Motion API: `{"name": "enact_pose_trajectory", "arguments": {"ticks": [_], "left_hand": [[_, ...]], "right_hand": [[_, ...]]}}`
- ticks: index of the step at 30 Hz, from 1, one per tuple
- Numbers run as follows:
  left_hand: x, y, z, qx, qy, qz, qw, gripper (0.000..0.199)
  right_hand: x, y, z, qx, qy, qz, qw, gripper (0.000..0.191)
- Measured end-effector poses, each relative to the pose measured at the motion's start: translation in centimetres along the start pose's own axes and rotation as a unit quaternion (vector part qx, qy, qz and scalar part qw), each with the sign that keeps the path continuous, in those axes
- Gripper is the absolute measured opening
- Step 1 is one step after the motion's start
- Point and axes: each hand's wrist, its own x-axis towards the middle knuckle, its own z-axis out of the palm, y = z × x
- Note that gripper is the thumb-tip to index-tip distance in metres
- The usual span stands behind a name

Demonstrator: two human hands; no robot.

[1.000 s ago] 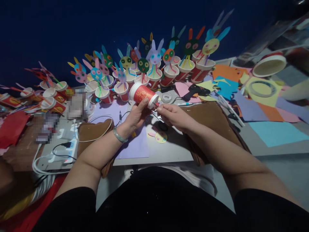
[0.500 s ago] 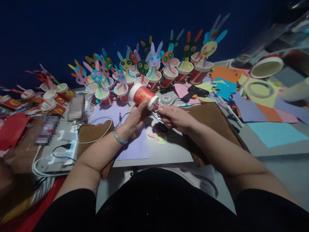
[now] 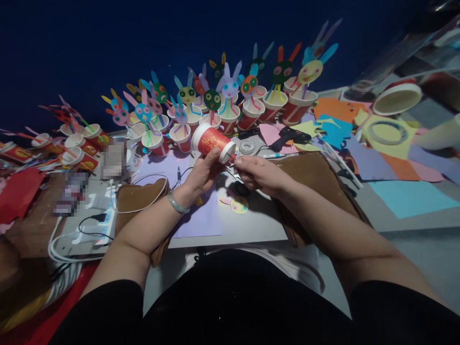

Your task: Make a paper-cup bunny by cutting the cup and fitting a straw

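My left hand [image 3: 205, 173] is closed round a red paper cup [image 3: 215, 143] with a gold pattern, tipped on its side. The cup's wide white rim points to the upper left and its narrow end to the lower right. At that narrow end my right hand [image 3: 256, 173] is closed in a pinch, with a thin dark thing and a bit of red showing by its fingertips; their kind is not clear. Below the hands, a round yellow paper rabbit face [image 3: 239, 205] with a pink ear lies on the table [image 3: 258, 225].
Several paper cups [image 3: 253, 112] with paper rabbits stand along the back. A black glue gun [image 3: 289, 138], a tape roll [image 3: 247, 145], coloured paper [image 3: 413, 199] and a brown cloth-like pad [image 3: 316, 179] lie right. A pen [image 3: 178, 176], cables and a power strip [image 3: 102, 220] lie left.
Both hands and the cup stay in nearly the same place. My right hand has shifted very slightly at the cup's narrow end.
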Motion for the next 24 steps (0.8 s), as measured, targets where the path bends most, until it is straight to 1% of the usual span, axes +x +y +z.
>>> {"name": "enact_pose_trajectory", "arguments": {"ticks": [1,2,3,4,6,7,8,9,10,11,12,14,15,16,17,18,19,20,21,22,23,24], "left_hand": [[0.02,-0.01,0.03,-0.003,0.002,0.001,1.0,0.064],[0.03,-0.02,0.06,-0.007,0.004,0.003,1.0,0.062],[0.04,-0.03,0.09,-0.011,0.005,0.004,1.0,0.06],[0.05,-0.02,0.11,-0.015,0.005,0.004,1.0,0.06],[0.05,0.0,0.13,-0.017,0.007,0.001,1.0,0.062],[0.04,0.02,0.12,-0.017,0.008,-0.001,1.0,0.064],[0.04,0.03,0.1,-0.017,0.008,-0.003,1.0,0.065],[0.03,0.05,0.08,-0.018,0.008,-0.003,1.0,0.066],[0.02,0.06,0.06,-0.02,0.007,-0.002,1.0,0.065],[0.01,0.06,0.05,-0.02,0.006,0.002,1.0,0.062],[0.0,0.07,0.05,-0.017,0.006,0.003,1.0,0.06],[-0.03,0.09,0.08,-0.005,0.003,0.002,1.0,0.06],[-0.06,0.11,0.11,0.0,0.0,0.001,1.0,0.061],[-0.09,0.12,0.15,0.001,-0.003,0.0,1.0,0.063],[-0.12,0.13,0.19,-0.001,-0.005,0.001,1.0,0.064],[-0.14,0.15,0.24,-0.004,-0.005,0.003,1.0,0.065],[-0.16,0.16,0.27,-0.006,-0.003,0.004,1.0,0.064],[-0.16,0.16,0.29,-0.004,0.003,0.004,1.0,0.062],[-0.15,0.16,0.3,-0.002,0.01,0.002,1.0,0.06],[-0.13,0.16,0.29,0.001,0.017,-0.003,1.0,0.058],[-0.1,0.15,0.27,0.003,0.02,-0.007,1.0,0.057],[-0.07,0.13,0.23,0.001,0.021,-0.01,1.0,0.057]], "right_hand": [[0.02,0.05,0.0,-0.003,0.002,-0.002,1.0,0.046],[0.0,0.15,0.04,-0.044,0.024,-0.024,0.998,0.045],[-0.04,0.28,0.13,-0.118,0.068,-0.058,0.989,0.044],[-0.11,0.43,0.24,-0.211,0.119,-0.092,0.966,0.041],[-0.29,0.69,0.51,-0.394,0.202,-0.129,0.887,0.035],[-0.37,0.77,0.62,-0.457,0.222,-0.131,0.851,0.033],[-0.43,0.81,0.71,-0.494,0.231,-0.128,0.828,0.032],[-0.46,0.81,0.74,-0.505,0.232,-0.127,0.821,0.032],[-0.45,0.77,0.72,-0.491,0.228,-0.13,0.831,0.031],[-0.41,0.69,0.65,-0.451,0.216,-0.134,0.856,0.031],[-0.33,0.59,0.53,-0.386,0.194,-0.133,0.892,0.032],[-0.15,0.36,0.21,-0.202,0.108,-0.096,0.969,0.039],[-0.06,0.26,0.05,-0.106,0.055,-0.062,0.991,0.042],[0.0,0.17,-0.08,-0.028,0.01,-0.027,0.999,0.045],[0.04,0.12,-0.16,0.018,-0.015,-0.004,1.0,0.047],[0.05,0.11,-0.19,0.024,-0.019,-0.001,1.0,0.047],[0.03,0.14,-0.16,-0.014,-0.002,-0.02,1.0,0.046],[-0.02,0.21,-0.08,-0.087,0.038,-0.053,0.994,0.044],[-0.09,0.3,0.05,-0.184,0.091,-0.089,0.975,0.041],[-0.17,0.4,0.21,-0.286,0.144,-0.117,0.94,0.038],[-0.26,0.49,0.38,-0.376,0.186,-0.132,0.898,0.035],[-0.33,0.55,0.53,-0.442,0.214,-0.134,0.861,0.033]]}}
